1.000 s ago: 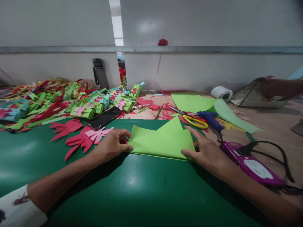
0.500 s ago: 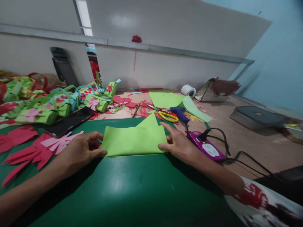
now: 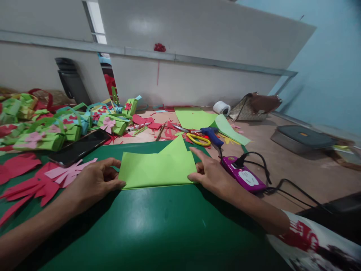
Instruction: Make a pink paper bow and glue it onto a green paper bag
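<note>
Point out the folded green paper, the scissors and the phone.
paper (image 3: 158, 169): head view, middle of its top face.
scissors (image 3: 199, 140): head view, yellow handle loop.
phone (image 3: 80, 147): head view, middle of the dark screen.

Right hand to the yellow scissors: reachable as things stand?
Probably yes. The right hand rests at the right edge of the folded green paper, and the yellow scissors lie uncovered just beyond it. Only the blue glue gun beside them crowds the approach.
</note>
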Motion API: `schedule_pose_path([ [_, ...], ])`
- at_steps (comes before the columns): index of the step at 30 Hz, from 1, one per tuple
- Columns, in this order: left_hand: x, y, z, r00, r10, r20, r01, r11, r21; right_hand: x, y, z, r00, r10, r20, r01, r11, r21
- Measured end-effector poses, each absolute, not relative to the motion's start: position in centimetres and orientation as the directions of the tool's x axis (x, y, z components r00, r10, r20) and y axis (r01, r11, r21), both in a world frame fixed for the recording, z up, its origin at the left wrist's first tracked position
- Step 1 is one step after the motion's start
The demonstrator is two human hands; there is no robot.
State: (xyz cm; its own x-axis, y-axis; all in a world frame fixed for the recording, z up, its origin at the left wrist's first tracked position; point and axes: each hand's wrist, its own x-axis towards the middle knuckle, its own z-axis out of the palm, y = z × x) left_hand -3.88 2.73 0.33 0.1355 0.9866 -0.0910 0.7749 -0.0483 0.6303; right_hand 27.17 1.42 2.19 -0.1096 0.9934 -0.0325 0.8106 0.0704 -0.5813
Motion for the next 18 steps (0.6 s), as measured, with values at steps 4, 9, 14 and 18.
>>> schedule_pose_path([
  [4, -3.9, 2.7, 0.4, 0.129, 0.984, -0.123, 0.775, -0.022, 0.632, 27.0, 1.4, 2.2, -0.103, 0.994, -0.024, 0.828, 0.072, -0.557],
  [9, -3.2, 2.3, 1.3, 0.106, 0.983, -0.150, 0.779, 0.011, 0.627, 26.9, 1.2, 2.3, -0.105, 0.994, -0.021, 0.849, 0.079, -0.523],
  [14, -3.0, 2.1, 1.5, 0.104, 0.984, -0.142, 0.774, 0.009, 0.633, 26.8, 0.9, 2.2, -0.105, 0.994, -0.004, 0.868, 0.089, -0.489],
  [18, -3.1, 2.1, 1.2, 0.150, 0.983, -0.105, 0.772, -0.050, 0.633, 26.7, 0.7, 2.2, -0.129, 0.992, 0.020, 0.901, 0.125, -0.416],
])
